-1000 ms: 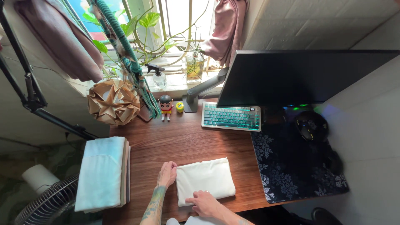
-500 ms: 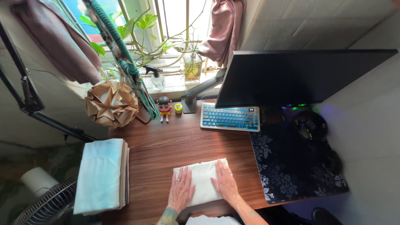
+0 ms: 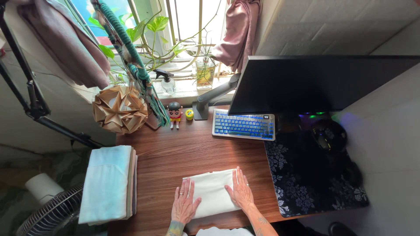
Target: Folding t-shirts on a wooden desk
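Observation:
A folded cream-white cloth (image 3: pixel 213 191) lies on the wooden desk (image 3: pixel 188 148) near its front edge. My left hand (image 3: pixel 184 205) rests flat on the cloth's left part, fingers spread. My right hand (image 3: pixel 239 192) lies flat on its right part, fingers spread too. Neither hand grips anything. More white fabric (image 3: pixel 223 231) shows at the bottom edge, below the desk.
A stack of folded cloths, light blue on top (image 3: pixel 107 183), sits at the desk's left. Behind are a paper star ball (image 3: pixel 119 109), a small figurine (image 3: pixel 175 113), a lit keyboard (image 3: pixel 243 125), a monitor (image 3: pixel 323 83) and a dark floral mat (image 3: pixel 310 175) with a mouse (image 3: pixel 326 135). A fan (image 3: pixel 48 214) stands lower left.
A second ago my hands were at the cloth's left edge and front edge; they have since moved onto its top and now press flat. Over the last half second they barely shifted.

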